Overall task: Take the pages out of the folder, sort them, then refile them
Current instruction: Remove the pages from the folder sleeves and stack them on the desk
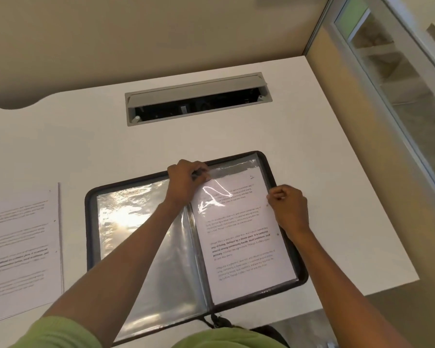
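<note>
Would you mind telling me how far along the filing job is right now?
Done: loose pages lie left of the open folder, whose left sleeve looks empty. In hand: left hand and right hand grip the right sleeve, which holds a printed page; going in or out is unclear. Left: probably the loose pages' refiling.

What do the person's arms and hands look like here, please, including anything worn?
The left hand and right hand are bare, with no gloves, rings or watch visible. Both forearms are uncovered. A light green sleeve shows on the left arm at the bottom edge; no sleeve shows on the right.
</note>
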### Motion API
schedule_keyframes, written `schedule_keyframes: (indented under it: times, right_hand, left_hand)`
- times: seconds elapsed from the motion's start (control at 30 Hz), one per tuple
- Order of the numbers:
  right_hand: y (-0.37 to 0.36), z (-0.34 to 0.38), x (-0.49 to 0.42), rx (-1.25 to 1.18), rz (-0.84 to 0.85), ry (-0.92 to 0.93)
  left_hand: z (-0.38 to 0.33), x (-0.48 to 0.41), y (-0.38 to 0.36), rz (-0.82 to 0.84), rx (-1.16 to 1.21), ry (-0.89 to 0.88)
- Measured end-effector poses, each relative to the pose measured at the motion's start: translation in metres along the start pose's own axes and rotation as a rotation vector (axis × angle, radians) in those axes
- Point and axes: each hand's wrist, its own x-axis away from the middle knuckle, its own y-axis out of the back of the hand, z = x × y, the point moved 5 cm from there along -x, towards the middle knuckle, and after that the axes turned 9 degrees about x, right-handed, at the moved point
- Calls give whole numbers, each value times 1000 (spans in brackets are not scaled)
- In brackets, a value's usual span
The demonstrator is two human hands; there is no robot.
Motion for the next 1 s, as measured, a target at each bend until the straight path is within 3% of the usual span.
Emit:
schedule_keyframes:
  times: [0.1,0.17,0.27,0.37,0.6,0.77,0.9,1.0]
  right_hand:
    - [1,47,-13,119,-74,225]
    - [-8,86,-29,117,-26,374]
    - [-32,142,-55,194,187,524]
    - [-59,179,-75,396,417,622]
    - [-99,188,-91,796,829,617]
    - [-105,186,-96,824,854,587]
    - [-97,194,-101,679,705,627]
    - [-98,191,-94,671,845,595]
  left_hand:
    - [2,3,-1,-53,40,-24]
    - [11,4,-4,-67,9,-20]
    - [24,5,-6,-96,-81,27]
    - [11,9,-3,-147,-122,-81]
    - [8,12,0,-131,-182,-173]
    - [6,14,6,-154,-174,-210]
    - [4,13,3,-128,-168,-200]
    - [4,13,4,-119,-148,-183]
